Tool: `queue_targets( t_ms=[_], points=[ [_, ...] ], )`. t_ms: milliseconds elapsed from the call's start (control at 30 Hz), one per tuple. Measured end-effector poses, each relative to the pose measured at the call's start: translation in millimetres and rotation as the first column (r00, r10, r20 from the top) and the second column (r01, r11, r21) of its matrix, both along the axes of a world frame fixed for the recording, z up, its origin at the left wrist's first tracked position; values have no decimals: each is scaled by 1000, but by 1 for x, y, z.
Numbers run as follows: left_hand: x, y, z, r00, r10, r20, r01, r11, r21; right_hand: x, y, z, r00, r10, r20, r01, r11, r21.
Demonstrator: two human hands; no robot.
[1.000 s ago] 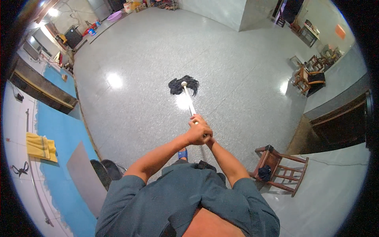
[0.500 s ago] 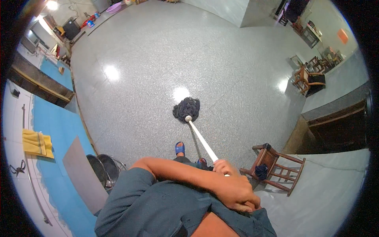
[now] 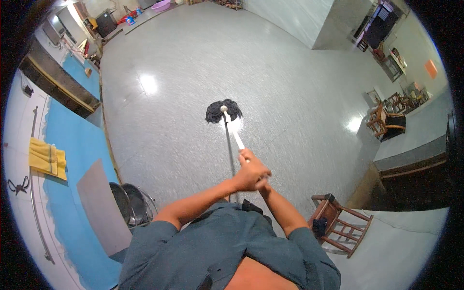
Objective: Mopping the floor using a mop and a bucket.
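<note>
A mop with a dark string head rests on the grey floor ahead of me. Its white handle slopes back toward my body. My left hand is closed around the handle, with the thumb lying along it. Right behind it, my right hand grips the top end of the handle. That hand is slightly blurred and partly hidden by the left one. Both forearms reach forward from my dark shirt.
A wooden chair with a dark cloth on it stands at my right. Round dark pans and a flat board lean along the blue wall at left. More chairs stand far right, and a purple basin sits at the far left.
The mop head has slid forward and slightly left. Both hands have moved forward and left with the handle, and my right forearm has come into view.
</note>
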State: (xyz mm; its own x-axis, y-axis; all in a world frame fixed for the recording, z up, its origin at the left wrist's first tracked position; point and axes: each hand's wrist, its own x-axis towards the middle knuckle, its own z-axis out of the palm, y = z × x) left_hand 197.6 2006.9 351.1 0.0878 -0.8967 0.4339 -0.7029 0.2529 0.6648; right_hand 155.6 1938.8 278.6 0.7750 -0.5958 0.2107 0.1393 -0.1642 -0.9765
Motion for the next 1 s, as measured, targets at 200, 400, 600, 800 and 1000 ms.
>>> queue_targets(
  t_ms=[200,400,600,800,1000],
  points=[
    [46,2,1,966,157,-206,-137,985,108,71,-19,-68,996,88,-13,-88,967,-241],
    [18,7,-7,992,-93,80,83,989,123,8,19,29,997,-67,-45,58,982,-178],
    [-30,17,125,606,-758,-243,779,627,-14,-64,7,72,922,388,-3,-358,847,-394],
    [-22,19,158,335,-887,-318,901,400,-165,-67,43,85,901,295,318,-271,955,-116],
    [14,16,98,615,-776,-140,759,630,-163,-27,43,75,782,14,-623,-180,962,-204]
  ],
)
